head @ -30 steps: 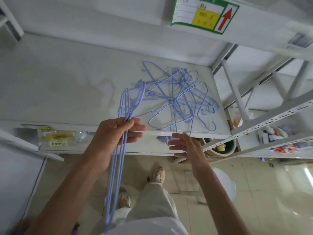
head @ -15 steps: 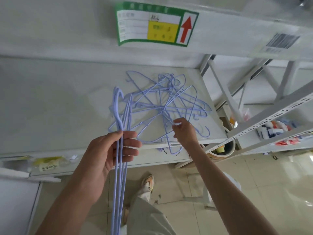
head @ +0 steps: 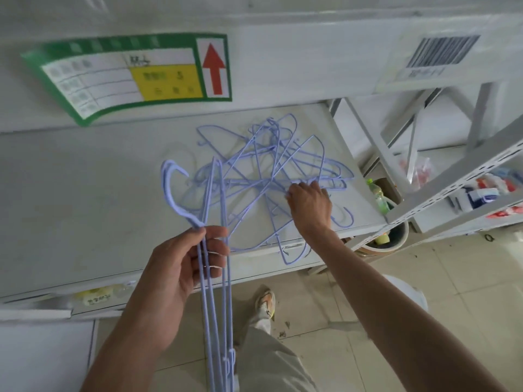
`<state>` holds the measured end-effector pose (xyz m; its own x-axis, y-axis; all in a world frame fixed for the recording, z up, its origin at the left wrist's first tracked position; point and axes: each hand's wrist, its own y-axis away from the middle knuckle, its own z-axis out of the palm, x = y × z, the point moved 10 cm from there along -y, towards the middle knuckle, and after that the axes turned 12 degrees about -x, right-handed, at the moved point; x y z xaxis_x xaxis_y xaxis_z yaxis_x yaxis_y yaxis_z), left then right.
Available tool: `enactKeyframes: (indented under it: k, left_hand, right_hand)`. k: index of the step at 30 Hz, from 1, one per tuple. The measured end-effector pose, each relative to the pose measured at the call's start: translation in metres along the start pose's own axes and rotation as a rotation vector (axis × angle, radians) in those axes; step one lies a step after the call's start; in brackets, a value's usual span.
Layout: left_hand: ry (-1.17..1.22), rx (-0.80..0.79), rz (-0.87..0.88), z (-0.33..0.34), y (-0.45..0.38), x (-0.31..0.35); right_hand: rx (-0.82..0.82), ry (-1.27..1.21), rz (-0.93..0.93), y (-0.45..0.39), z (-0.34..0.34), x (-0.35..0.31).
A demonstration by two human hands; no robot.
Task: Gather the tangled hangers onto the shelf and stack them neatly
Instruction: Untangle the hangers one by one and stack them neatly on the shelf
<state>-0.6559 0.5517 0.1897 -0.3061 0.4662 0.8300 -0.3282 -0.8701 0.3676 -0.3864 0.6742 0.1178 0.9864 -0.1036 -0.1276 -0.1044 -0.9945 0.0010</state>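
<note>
The thin wire hangers [head: 271, 176] tangled near the right edge of the pale grey-white metal shelf [head: 85, 193] are lilac-blue. The rectangular paper label [head: 135, 75] is green-bordered, with a white grid, yellow block and red arrow. The barcode sticker [head: 441, 52] carries black stripes on white.

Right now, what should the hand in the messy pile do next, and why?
Probably lift one hanger free. The right hand is on the tangled hangers on the shelf, while the left hand grips a neat bunch, so the next one would likely join it.
</note>
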Motion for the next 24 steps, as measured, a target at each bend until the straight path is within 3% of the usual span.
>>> enactKeyframes:
  k: [8,24]
  left_hand:
    - [-0.023,-0.001,-0.025,0.022,-0.012,0.0]
    - [0.001,0.091,0.037,-0.009,0.04,-0.003]
  right_hand:
    - [0.0,-0.059,-0.021,-0.001,-0.018,0.007]
    - [0.139,-0.067,0.02,0.027,-0.085,0.021]
